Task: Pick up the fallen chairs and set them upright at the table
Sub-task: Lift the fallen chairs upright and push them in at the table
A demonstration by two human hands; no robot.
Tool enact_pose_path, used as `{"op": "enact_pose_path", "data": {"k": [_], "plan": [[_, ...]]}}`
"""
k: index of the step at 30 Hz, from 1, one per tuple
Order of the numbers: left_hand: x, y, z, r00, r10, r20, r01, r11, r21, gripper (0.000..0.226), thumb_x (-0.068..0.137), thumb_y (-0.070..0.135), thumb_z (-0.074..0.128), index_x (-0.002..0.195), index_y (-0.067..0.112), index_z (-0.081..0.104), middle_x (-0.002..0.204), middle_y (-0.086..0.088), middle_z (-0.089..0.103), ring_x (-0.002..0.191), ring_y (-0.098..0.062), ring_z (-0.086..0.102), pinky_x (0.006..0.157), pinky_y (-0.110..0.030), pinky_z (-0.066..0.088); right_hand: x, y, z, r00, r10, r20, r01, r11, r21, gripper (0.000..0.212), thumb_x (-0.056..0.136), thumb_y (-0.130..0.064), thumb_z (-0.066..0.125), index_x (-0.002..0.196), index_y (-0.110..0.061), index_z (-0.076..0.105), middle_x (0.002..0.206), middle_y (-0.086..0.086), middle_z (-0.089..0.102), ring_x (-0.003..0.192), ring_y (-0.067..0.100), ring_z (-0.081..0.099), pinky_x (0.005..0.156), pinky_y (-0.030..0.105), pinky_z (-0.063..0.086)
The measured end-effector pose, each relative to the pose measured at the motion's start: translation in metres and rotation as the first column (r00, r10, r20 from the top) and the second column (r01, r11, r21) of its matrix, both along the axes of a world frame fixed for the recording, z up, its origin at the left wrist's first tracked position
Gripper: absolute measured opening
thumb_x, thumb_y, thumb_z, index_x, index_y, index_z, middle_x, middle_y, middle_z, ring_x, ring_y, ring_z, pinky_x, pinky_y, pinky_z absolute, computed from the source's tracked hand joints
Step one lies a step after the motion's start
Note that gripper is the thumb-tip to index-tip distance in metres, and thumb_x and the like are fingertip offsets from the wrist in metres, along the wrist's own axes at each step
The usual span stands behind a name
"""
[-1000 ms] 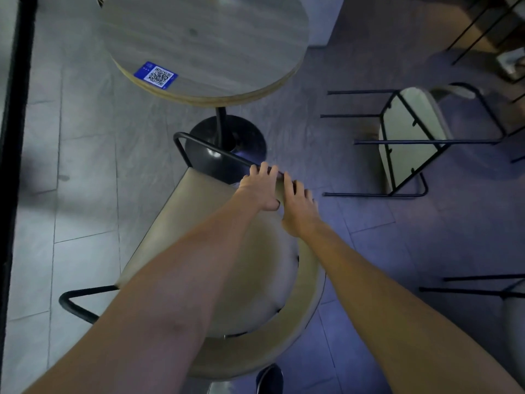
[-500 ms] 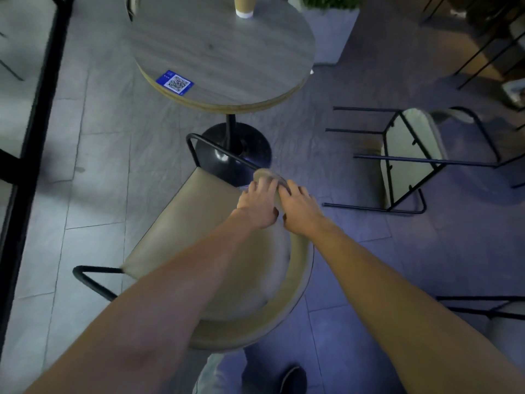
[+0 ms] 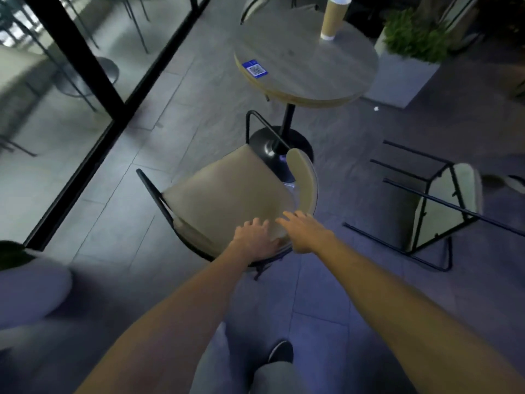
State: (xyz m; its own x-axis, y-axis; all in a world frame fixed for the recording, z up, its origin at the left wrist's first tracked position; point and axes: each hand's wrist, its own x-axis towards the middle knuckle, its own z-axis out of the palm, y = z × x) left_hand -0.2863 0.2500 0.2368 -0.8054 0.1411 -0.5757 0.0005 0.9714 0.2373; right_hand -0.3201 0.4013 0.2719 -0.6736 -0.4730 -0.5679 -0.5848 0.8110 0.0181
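A beige chair [image 3: 227, 200] with a black frame stands in front of the round wooden table [image 3: 306, 66], its curved backrest on the right side by the table's base. Both of my hands are at its near edge. My left hand [image 3: 252, 237] lies palm down on the seat rim with fingers apart. My right hand [image 3: 304, 231] hovers beside it, fingers spread, holding nothing. A second beige chair [image 3: 443, 217] lies on its side on the floor to the right, legs pointing left.
On the table stand a paper cup [image 3: 333, 17] and a blue QR sticker [image 3: 254, 68]. A white planter with a green plant [image 3: 406, 69] is behind the table on the right. A black-framed glass wall [image 3: 85, 81] runs along the left. Another planter [image 3: 28, 280] sits near left.
Both hands gripped the chair's backrest before; now they have come off it and rest open at the chair's near edge. The view has pulled back and the chair has turned.
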Motion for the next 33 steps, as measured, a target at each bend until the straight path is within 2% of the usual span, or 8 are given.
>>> {"op": "enact_pose_path", "data": {"k": [2, 6, 9, 11, 17, 23, 27, 33], "plan": [[0.023, 0.002, -0.010, 0.999, 0.019, 0.030, -0.018, 0.999, -0.035, 0.073, 0.092, 0.068, 0.036, 0.146, 0.018, 0.036, 0.144, -0.011, 0.045, 0.131, -0.035, 0.046, 0.103, -0.048, 0.038, 0.012, 0.002, -0.010, 0.999, 0.047, 0.028, -0.048, 0.998, 0.039, 0.074, 0.085, -0.021, 0.073, 0.148, -0.015, 0.034, 0.147, 0.011, 0.039, 0.132, 0.034, 0.040, 0.109, 0.046, 0.037], [0.051, -0.003, -0.032, 1.000, 0.001, -0.006, -0.002, 0.997, -0.082, 0.059, 0.093, 0.064, 0.041, 0.132, 0.020, 0.047, 0.134, -0.010, 0.053, 0.124, -0.034, 0.051, 0.103, -0.047, 0.033, 0.018, 0.004, -0.029, 0.997, 0.081, 0.001, -0.081, 0.991, 0.109, 0.048, 0.088, -0.025, 0.069, 0.131, -0.015, 0.048, 0.133, 0.010, 0.054, 0.125, 0.032, 0.046, 0.109, 0.044, 0.033], [0.056, -0.007, -0.042, 0.997, 0.003, -0.082, -0.011, 0.995, -0.095, 0.050, 0.094, 0.058, 0.046, 0.129, 0.022, 0.049, 0.131, -0.007, 0.056, 0.122, -0.032, 0.051, 0.101, -0.046, 0.032, 0.012, 0.005, -0.037, 0.994, 0.106, -0.037, -0.099, 0.982, 0.161, 0.052, 0.089, -0.029, 0.069, 0.134, -0.013, 0.048, 0.134, 0.011, 0.054, 0.131, 0.033, 0.043, 0.118, 0.049, 0.021], [0.056, -0.007, -0.048, 0.993, 0.013, -0.116, -0.026, 0.993, -0.112, 0.042, 0.096, 0.052, 0.048, 0.129, 0.024, 0.049, 0.130, -0.005, 0.056, 0.121, -0.032, 0.051, 0.100, -0.046, 0.032, 0.008, 0.006, -0.043, 0.988, 0.136, -0.077, -0.119, 0.975, 0.187, 0.047, 0.092, -0.028, 0.065, 0.133, -0.014, 0.050, 0.134, 0.010, 0.056, 0.131, 0.032, 0.043, 0.119, 0.049, 0.018], [0.062, -0.005, -0.055, 0.975, 0.004, -0.224, -0.033, 0.991, -0.127, 0.029, 0.098, 0.039, 0.050, 0.125, 0.028, 0.052, 0.124, -0.001, 0.060, 0.116, -0.029, 0.051, 0.097, -0.044, 0.031, 0.011, 0.011, -0.065, 0.962, 0.147, -0.231, -0.111, 0.981, 0.161, 0.029, 0.098, -0.017, 0.047, 0.124, -0.022, 0.059, 0.123, 0.004, 0.065, 0.122, 0.029, 0.051, 0.114, 0.046, 0.023], [0.065, -0.011, -0.046, 0.983, -0.013, -0.186, -0.007, 0.994, -0.109, 0.032, 0.095, 0.026, 0.050, 0.127, 0.028, 0.052, 0.124, -0.002, 0.058, 0.118, -0.030, 0.048, 0.098, -0.046, 0.028, 0.018, 0.006, -0.066, 0.965, 0.123, -0.231, -0.087, 0.983, 0.161, 0.024, 0.098, -0.023, 0.049, 0.117, -0.027, 0.063, 0.115, 0.000, 0.069, 0.119, 0.025, 0.053, 0.111, 0.042, 0.025], [0.070, -0.027, -0.045, 0.988, -0.047, -0.147, 0.031, 0.994, -0.108, 0.034, 0.094, 0.028, 0.051, 0.129, 0.029, 0.052, 0.126, -0.002, 0.058, 0.119, -0.029, 0.047, 0.097, -0.046, 0.028, 0.032, -0.004, -0.064, 0.970, 0.090, -0.226, -0.059, 0.988, 0.141, 0.019, 0.095, -0.024, 0.053, 0.109, -0.028, 0.066, 0.111, -0.001, 0.071, 0.114, 0.024, 0.055, 0.101, 0.038, 0.031], [0.076, -0.073, -0.043, 0.974, -0.179, -0.140, 0.158, 0.976, -0.152, 0.039, 0.096, 0.034, 0.052, 0.135, 0.033, 0.049, 0.130, 0.001, 0.056, 0.121, -0.028, 0.046, 0.099, -0.045, 0.028, 0.058, -0.036, -0.062, 0.973, 0.033, -0.226, -0.001, 0.990, 0.140, 0.021, 0.095, -0.018, 0.052, 0.109, -0.026, 0.066, 0.110, 0.000, 0.071, 0.114, 0.023, 0.056, 0.097, 0.037, 0.032]]}}
